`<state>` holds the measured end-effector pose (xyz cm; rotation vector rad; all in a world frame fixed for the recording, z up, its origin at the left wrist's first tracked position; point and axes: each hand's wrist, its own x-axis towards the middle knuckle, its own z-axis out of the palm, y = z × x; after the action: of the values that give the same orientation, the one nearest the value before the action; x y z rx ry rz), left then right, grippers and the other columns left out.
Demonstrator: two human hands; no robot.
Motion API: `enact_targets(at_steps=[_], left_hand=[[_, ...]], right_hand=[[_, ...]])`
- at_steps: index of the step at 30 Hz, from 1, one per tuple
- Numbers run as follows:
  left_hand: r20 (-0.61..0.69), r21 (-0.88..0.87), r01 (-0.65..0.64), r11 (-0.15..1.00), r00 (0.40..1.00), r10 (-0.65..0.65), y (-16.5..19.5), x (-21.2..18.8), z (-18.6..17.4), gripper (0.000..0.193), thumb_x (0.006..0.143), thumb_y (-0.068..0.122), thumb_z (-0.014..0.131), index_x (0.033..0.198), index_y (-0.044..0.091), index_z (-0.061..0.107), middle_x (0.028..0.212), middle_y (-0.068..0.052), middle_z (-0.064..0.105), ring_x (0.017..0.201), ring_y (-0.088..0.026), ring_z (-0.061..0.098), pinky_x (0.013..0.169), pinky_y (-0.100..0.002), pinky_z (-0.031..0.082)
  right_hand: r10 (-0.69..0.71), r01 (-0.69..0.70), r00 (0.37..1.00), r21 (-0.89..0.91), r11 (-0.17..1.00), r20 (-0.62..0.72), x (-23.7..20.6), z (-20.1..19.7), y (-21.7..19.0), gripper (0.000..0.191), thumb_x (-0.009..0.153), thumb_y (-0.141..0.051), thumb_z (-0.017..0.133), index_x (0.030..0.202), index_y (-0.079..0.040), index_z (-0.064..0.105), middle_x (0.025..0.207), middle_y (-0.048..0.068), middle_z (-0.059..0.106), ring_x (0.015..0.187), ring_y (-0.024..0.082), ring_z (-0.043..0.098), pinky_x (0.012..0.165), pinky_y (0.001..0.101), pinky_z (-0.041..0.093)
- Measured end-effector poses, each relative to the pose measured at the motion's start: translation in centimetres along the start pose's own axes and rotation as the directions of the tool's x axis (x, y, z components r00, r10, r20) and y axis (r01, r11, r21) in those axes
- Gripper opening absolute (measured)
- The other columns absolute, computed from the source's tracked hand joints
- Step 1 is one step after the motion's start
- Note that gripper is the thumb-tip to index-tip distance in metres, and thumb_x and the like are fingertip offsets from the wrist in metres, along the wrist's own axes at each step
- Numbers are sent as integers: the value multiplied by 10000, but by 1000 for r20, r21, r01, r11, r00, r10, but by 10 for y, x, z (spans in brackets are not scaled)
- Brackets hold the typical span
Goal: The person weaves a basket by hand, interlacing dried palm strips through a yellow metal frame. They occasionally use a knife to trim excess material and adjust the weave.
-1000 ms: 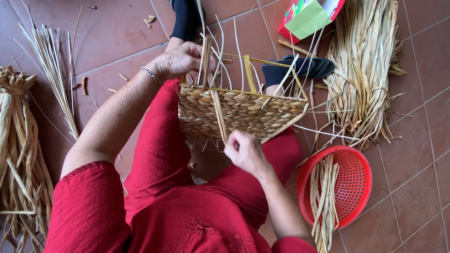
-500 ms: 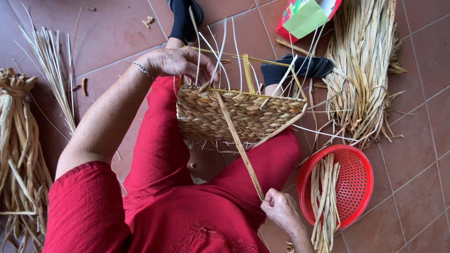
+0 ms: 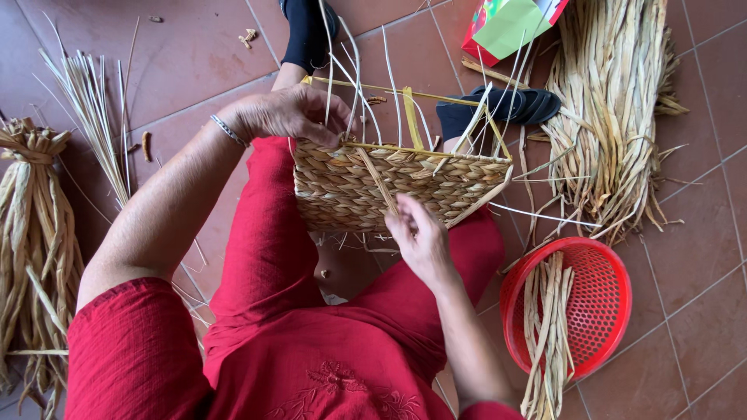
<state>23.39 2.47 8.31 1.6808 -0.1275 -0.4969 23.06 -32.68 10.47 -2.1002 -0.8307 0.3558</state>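
A half-woven straw basket on a yellow wire frame rests on my lap, thin white stakes sticking up from its rim. My left hand grips the basket's top left corner among the stakes. My right hand is against the basket's front wall, pinching a flat straw strand that runs diagonally up across the weave. I wear red clothes and a bracelet on the left wrist.
A red plastic basket with straw strips stands at my right. A big bundle of dried straw lies at the upper right, another bundle at the left, thin reeds on the tiled floor. A black sandal and a colourful bag lie beyond the basket.
My right hand had pulled the strand far down to the right, then came back up to the basket's front wall. The left hand kept its hold on the corner.
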Motion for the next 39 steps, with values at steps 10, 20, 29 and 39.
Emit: enact_targets(at_steps=[10,20,29,39], left_hand=[[-502,-15,-38,999,864,25,-15,4,52,195,1001,191,752,941,31,657,829,-26,679,752,-37,603,664,-223,540],[-614,82,-96,992,779,126,-20,9,63,185,975,179,757,884,50,662,777,12,709,706,-37,613,628,-229,520],[-421,141,-238,961,864,276,-7,-2,47,189,921,139,792,969,56,629,832,17,670,762,-53,620,683,-244,528],[-386,87,-239,967,887,254,-2,-6,44,171,900,66,725,1055,69,652,911,17,674,857,-59,626,792,-237,514]], right_hand=[[-82,77,992,-65,995,-91,30,57,16,428,1063,-320,630,722,-68,571,563,1,511,493,137,498,473,321,373],[-71,41,983,-172,984,-169,8,44,5,380,976,-171,732,659,-52,557,500,71,525,415,197,512,426,373,355],[-166,170,981,33,985,-98,-19,-5,-42,147,996,-65,691,1120,13,702,774,84,705,593,110,630,500,273,466],[-5,-179,982,933,313,190,-65,-85,-32,311,1062,-81,573,1352,11,637,1152,232,735,887,226,693,831,394,572]])
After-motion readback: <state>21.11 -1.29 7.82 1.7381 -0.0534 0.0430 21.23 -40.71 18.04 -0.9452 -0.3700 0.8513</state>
